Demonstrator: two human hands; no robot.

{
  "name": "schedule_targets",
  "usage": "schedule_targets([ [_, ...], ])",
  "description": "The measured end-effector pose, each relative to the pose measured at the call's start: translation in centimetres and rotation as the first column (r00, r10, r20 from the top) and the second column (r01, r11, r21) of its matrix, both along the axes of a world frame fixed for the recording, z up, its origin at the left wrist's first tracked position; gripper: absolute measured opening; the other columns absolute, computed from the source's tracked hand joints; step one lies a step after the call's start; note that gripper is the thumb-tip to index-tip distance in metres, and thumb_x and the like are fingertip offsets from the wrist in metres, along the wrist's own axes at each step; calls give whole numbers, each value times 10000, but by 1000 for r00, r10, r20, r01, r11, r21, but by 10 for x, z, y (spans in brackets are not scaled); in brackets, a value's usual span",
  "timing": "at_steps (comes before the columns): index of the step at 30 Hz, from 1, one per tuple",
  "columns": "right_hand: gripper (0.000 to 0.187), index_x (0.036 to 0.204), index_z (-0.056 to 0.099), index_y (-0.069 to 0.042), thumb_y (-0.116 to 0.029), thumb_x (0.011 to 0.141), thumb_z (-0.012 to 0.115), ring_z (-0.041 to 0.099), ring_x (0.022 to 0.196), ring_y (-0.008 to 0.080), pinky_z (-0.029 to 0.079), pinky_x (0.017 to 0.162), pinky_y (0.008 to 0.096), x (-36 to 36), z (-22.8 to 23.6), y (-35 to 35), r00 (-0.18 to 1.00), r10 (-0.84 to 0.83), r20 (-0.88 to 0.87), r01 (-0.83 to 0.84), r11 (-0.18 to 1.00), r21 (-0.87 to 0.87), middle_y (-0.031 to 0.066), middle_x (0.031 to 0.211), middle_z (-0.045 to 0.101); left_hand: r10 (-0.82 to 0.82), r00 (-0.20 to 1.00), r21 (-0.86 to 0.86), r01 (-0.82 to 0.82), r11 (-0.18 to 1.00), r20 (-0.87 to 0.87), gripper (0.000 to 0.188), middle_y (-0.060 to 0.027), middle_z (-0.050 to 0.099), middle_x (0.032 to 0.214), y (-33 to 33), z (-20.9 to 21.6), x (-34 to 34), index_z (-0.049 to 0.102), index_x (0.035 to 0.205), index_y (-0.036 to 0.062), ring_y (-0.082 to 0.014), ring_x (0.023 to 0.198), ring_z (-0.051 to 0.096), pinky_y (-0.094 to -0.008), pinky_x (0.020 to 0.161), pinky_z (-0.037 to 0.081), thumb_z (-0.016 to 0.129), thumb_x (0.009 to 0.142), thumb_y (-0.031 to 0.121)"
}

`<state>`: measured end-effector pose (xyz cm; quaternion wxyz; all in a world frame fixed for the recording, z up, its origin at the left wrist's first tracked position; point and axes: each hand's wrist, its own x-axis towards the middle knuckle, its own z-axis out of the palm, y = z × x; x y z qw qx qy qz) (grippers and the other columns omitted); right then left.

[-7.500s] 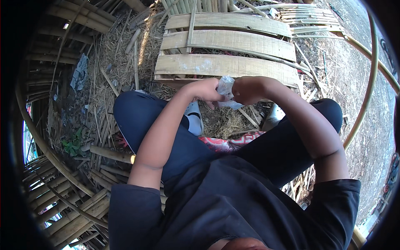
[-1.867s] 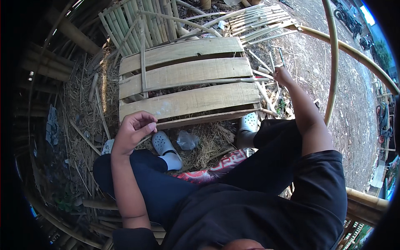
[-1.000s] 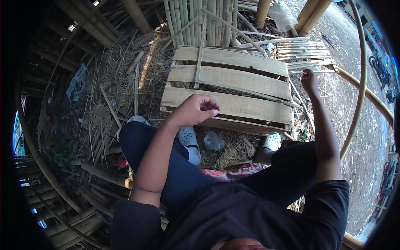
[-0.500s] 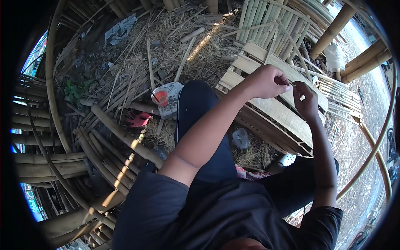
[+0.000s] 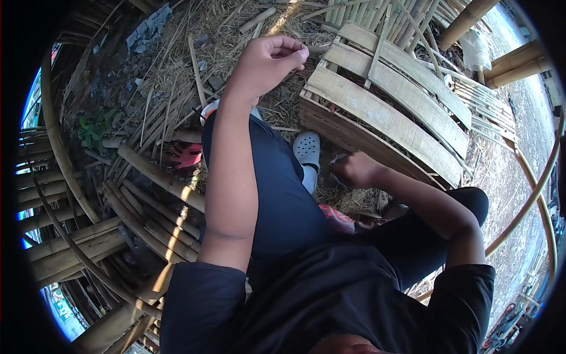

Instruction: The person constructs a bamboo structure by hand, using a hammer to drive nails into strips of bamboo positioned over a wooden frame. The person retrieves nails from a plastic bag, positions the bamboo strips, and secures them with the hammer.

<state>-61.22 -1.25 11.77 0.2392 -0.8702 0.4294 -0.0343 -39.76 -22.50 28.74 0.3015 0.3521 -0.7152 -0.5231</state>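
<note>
My left hand [image 5: 274, 66] is raised over the straw-strewn ground, left of the slatted wooden crate [image 5: 377, 97]. Its thumb presses against its curled fingers; whatever may be between them is too small to make out. Lower and to the right, my right hand [image 5: 358, 170] reaches down beside the crate's near side. It is at a clear plastic bag [image 5: 337, 164], mostly covered by the hand. The right fingertips point downward and are hidden, so their grip does not show.
A grey clog [image 5: 306, 147] is on my foot between my knee and the crate. A red glove [image 5: 187, 154] lies by bamboo poles [image 5: 156, 168] on the left. A cup [image 5: 209, 109] is partly hidden behind my left arm. Split bamboo [image 5: 407, 26] leans beyond the crate.
My hands were together above the crate with a thin piece between them. They have parted: the left moved left and farther out, the right came down to the plastic bag.
</note>
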Motion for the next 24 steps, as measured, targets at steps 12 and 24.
schedule_targets([
  [12, 308, 1054, 727, -64, -318, 926, 609, 704, 1041, 388, 570, 887, 514, 7, -114, 50, 901, 163, -401, 123, 792, 598, 200, 1024, 727, 88, 995, -61, -90, 994, -42, 292, -29, 757, 935, -17, 0, -1, 734, 1101, 53, -96, 884, 705, -244, 736, 473, 746, 924, 285],
  [24, 399, 1278, 668, -128, -324, 930, 673, 688, 1137, 304, 558, 952, 432, -12, 4, 0, 816, -219, -535, 471, 788, 396, 132, 1213, 716, -167, 986, -226, 159, 961, -19, 131, -147, 746, 915, 117, 7, -259, 764, 857, 65, -278, 901, 746, -380, 850, 592, 718, 762, 142],
])
